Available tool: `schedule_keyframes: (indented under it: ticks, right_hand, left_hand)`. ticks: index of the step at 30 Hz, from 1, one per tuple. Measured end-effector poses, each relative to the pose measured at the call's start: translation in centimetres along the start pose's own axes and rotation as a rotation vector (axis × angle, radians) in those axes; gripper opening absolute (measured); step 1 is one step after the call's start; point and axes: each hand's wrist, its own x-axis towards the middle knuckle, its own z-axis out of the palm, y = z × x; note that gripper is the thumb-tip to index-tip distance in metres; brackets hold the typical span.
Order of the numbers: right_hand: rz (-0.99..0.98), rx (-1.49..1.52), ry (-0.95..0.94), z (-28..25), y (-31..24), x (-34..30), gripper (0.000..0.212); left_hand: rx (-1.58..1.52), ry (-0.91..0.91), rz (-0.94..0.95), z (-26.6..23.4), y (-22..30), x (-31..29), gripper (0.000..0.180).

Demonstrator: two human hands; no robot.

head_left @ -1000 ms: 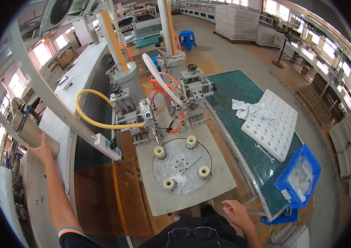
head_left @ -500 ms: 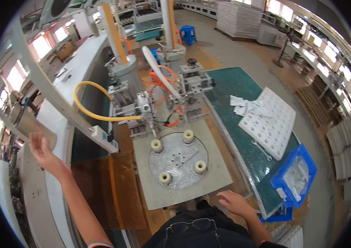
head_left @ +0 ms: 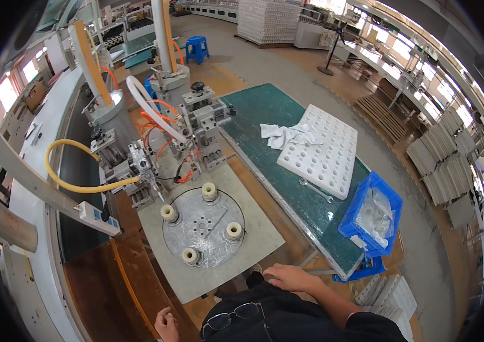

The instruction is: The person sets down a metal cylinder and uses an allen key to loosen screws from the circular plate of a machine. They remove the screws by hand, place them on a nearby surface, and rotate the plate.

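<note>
My left hand [head_left: 166,325] is low in the picture, left of my dark shirt, empty with its fingers loosely bent and apart. My right hand [head_left: 291,279] hovers before my body, just off the near right side of a square metal plate [head_left: 264,239]; its fingers are loosely stretched and hold nothing I can see. On the plate sits a round metal disc [head_left: 202,248] carrying several cream ring-shaped holders [head_left: 234,230]. A thin L-shaped hex key [head_left: 217,220] lies across the disc. Behind it stands a machine head [head_left: 139,162] with clamps and an orange-and-yellow hose set.
Right of the plate is a green-topped table [head_left: 253,108] with a white perforated tray [head_left: 324,154], a white cloth [head_left: 287,135], a wrench [head_left: 317,192] and a blue crate [head_left: 395,214] holding clear plastic. A conveyor [head_left: 76,216] and a slanted post with a power strip [head_left: 98,218] stand left.
My left hand has come down from the far left to the lower edge by my body. The right hand has drawn in toward my front. My view has turned to the right.
</note>
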Motion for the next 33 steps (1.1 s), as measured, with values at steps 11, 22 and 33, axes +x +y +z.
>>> schedule_keyframes:
  ticks: [11, 22, 33]
  right_hand:
    - [-0.033, 0.478, 0.105, 3.7, 4.2, 3.2, 0.030]
    - [0.549, 0.486, -0.122, 24.0, 26.8, -5.8, 0.016]
    - [0.604, 0.713, 0.234, 16.5, 19.0, 0.5, 0.020]
  left_hand:
    - [0.039, 0.139, 0.116, 5.5, 2.5, 2.8, 0.027]
    - [0.553, -0.312, -0.128, 2.7, -13.9, -3.0, 0.023]
    - [0.355, -0.239, -0.457, 1.9, -15.7, -2.9, 0.024]
